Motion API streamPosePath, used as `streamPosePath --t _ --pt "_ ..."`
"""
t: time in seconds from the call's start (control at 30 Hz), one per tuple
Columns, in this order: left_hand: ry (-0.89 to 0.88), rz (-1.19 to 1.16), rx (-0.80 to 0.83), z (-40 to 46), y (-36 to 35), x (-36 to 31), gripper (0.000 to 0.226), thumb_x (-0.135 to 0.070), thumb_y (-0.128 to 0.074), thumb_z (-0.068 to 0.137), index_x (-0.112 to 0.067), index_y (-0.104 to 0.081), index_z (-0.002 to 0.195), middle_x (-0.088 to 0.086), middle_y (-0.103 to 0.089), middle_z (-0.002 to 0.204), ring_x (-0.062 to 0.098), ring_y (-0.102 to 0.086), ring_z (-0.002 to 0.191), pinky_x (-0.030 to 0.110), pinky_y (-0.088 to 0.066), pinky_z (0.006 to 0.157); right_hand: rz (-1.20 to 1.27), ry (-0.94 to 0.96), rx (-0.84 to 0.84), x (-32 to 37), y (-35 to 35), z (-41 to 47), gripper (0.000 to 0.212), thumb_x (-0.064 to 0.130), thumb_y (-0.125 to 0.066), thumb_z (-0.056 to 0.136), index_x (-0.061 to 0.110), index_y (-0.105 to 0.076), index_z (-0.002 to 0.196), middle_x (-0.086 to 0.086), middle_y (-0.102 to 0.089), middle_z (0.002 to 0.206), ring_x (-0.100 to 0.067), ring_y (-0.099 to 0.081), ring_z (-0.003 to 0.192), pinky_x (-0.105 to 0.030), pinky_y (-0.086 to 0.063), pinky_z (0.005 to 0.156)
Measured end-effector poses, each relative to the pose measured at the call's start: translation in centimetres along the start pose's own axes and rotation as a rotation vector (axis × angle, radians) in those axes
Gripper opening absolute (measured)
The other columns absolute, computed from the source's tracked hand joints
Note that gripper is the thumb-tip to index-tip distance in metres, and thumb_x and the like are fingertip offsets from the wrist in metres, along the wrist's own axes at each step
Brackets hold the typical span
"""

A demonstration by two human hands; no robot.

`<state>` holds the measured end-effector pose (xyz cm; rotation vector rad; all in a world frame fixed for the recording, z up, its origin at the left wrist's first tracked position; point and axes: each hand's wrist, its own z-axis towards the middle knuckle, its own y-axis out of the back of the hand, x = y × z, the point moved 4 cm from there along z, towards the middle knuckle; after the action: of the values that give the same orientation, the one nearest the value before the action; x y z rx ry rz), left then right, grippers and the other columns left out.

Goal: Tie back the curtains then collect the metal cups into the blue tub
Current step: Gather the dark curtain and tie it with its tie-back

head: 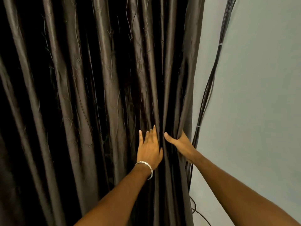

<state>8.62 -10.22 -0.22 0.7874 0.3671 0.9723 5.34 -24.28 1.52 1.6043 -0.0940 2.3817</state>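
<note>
Curtain (pixel 91 95) fills left and centre, wall (pixel 260 95) to its right, cable bundle (pixel 210 88) between them. Left hand (pixel 149 150) flat on folds, right hand (pixel 180 145) around curtain's right edge.

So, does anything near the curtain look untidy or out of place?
Only the black cables stand out: a loose bundle hangs down the grey wall beside the curtain, with a few strands looping out near the bottom. The curtain itself looks undamaged.

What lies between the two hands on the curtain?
In the head view, a narrow bunch of curtain folds separates the left hand, pressed flat, from the right hand gripping the edge.
</note>
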Motion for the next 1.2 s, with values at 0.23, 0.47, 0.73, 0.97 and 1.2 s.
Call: streamPosePath --t 0.23,0.47,0.73,0.97,1.2 --pt "-0.141 -0.064 0.036 0.9 -1.2 0.3 0.08 -0.044 -0.05 0.086 -0.011 -0.023 0.153 0.007 -0.039 0.151 0.02 -0.029 0.144 0.05 0.014 0.119 0.211 -0.077 0.079 1.1 -2.9 1.3 0.051 0.03 -0.078 0.082 0.017 -0.062 0.128 -0.003 -0.072 0.116 -0.017 -0.068 0.108 -0.034 -0.052 0.097" --pt "-0.261 -0.16 0.058 0.9 -0.1 1.3 0.085 -0.048 -0.052 0.084 -0.013 -0.02 0.154 0.011 -0.024 0.159 0.026 -0.014 0.15 0.048 0.011 0.12 0.2 -0.113 -0.137 1.5 -3.8 3.1 0.008 0.024 -0.073 0.088 0.02 -0.071 0.095 -0.001 -0.076 0.091 -0.012 -0.073 0.083 -0.021 -0.055 0.068" --pt "-0.179 -0.166 -0.237 -0.1 2.8 3.7 0.055 -0.027 -0.054 0.088 -0.017 -0.046 0.142 0.008 -0.031 0.158 0.025 -0.016 0.15 0.048 -0.007 0.123 -0.023 -0.116 -0.393 0.3 -0.6 5.7 0.032 0.027 -0.058 0.097 0.006 -0.062 0.121 -0.008 -0.066 0.108 -0.026 -0.061 0.093 -0.036 -0.049 0.089" --pt "0.156 -0.097 -0.382 0.4 5.2 8.8 0.089 -0.035 -0.059 0.087 -0.005 -0.009 0.155 0.025 -0.001 0.161 0.036 0.003 0.15 0.051 0.0 0.122 -0.119 -0.115 -0.492 0.1 0.4 6.3 0.049 0.034 -0.051 0.1 0.005 -0.048 0.14 -0.017 -0.062 0.124 -0.032 -0.058 0.099 -0.031 -0.041 0.079" --pt "0.212 -0.14 -0.212 0.3 3.1 10.2 0.098 -0.049 -0.049 0.092 -0.002 0.015 0.15 0.019 -0.003 0.162 0.03 -0.008 0.151 0.054 -0.005 0.122 -0.086 -0.128 -0.417 0.2 -1.9 5.9 0.048 0.032 -0.055 0.098 0.006 -0.051 0.138 -0.014 -0.062 0.126 -0.029 -0.058 0.101 -0.03 -0.045 0.089"
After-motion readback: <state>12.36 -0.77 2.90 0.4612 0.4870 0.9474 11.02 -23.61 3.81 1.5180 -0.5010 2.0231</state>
